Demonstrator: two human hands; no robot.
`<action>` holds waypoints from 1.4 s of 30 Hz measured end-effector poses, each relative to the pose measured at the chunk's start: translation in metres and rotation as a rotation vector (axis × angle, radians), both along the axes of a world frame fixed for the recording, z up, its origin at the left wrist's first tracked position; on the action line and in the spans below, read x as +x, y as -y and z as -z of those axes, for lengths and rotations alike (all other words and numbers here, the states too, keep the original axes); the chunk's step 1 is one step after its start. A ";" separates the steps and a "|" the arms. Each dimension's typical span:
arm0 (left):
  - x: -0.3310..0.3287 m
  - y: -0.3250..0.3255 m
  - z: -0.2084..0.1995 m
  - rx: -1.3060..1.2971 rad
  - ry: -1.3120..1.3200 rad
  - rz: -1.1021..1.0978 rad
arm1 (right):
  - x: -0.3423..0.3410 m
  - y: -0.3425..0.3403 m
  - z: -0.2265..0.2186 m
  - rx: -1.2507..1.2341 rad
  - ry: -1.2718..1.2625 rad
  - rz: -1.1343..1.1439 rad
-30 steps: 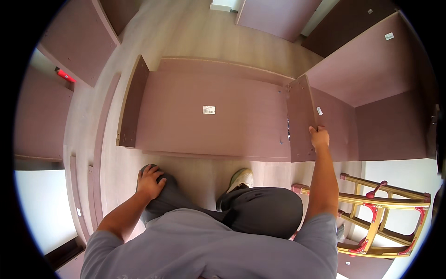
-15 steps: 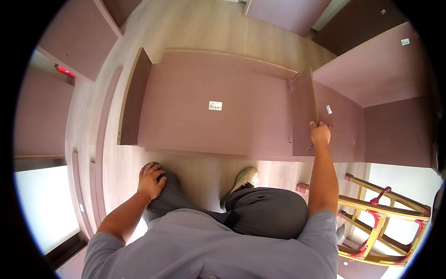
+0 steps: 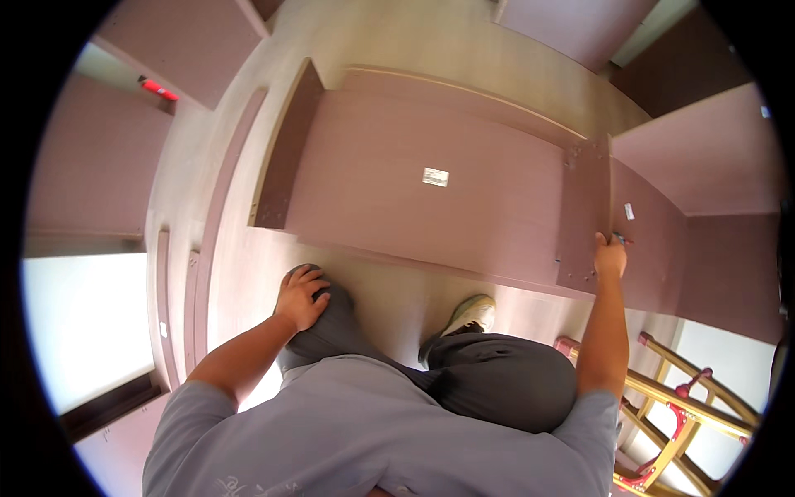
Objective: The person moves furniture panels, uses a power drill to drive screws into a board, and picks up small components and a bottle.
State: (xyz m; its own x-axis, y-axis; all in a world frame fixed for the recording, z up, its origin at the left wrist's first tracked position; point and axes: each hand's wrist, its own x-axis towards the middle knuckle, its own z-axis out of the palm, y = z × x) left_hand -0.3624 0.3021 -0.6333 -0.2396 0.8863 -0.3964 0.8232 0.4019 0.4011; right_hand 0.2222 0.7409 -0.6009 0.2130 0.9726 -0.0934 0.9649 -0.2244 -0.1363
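Note:
A shallow brown board box lies on the floor before me, with a white label inside. Its left end panel and right upright panel stand on edge. At the outer face of the right panel, near its front end, my right hand is closed around a small tool. Only a bit of red and dark colour shows past the fingers, so its kind is unclear. My left hand lies spread over my left knee, holding nothing.
Brown boards lean at the far left and right. Long narrow strips lie on the floor at left. A yellow ladder with red fittings is at lower right. A red object sits between the left boards.
My view has turned, so the scene sits further right and tilted. My right hand stays by the right panel, with more of the tool's dark part showing. My left hand remains on the knee.

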 end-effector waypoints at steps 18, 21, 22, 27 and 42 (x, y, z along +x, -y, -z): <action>0.001 0.000 0.004 0.005 -0.004 0.007 | 0.041 -0.012 0.031 0.023 -0.166 -0.222; -0.009 0.008 0.022 0.058 -0.012 0.055 | 0.056 -0.009 0.036 0.022 -0.377 -0.217; -0.007 0.008 0.022 0.101 -0.002 0.059 | 0.050 -0.008 0.028 -0.020 -0.216 -0.221; 0.002 0.008 0.015 0.099 0.001 0.028 | 0.026 0.016 -0.004 -0.091 -0.219 -0.124; -0.001 0.007 0.013 0.085 0.000 0.024 | 0.019 0.043 -0.006 -0.013 -0.248 -0.019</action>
State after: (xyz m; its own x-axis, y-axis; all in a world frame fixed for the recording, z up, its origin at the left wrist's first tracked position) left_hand -0.3631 0.2949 -0.6461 -0.2176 0.9223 -0.3194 0.8322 0.3463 0.4329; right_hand 0.2417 0.6979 -0.5947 0.1639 0.9746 -0.1527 0.9062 -0.2099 -0.3670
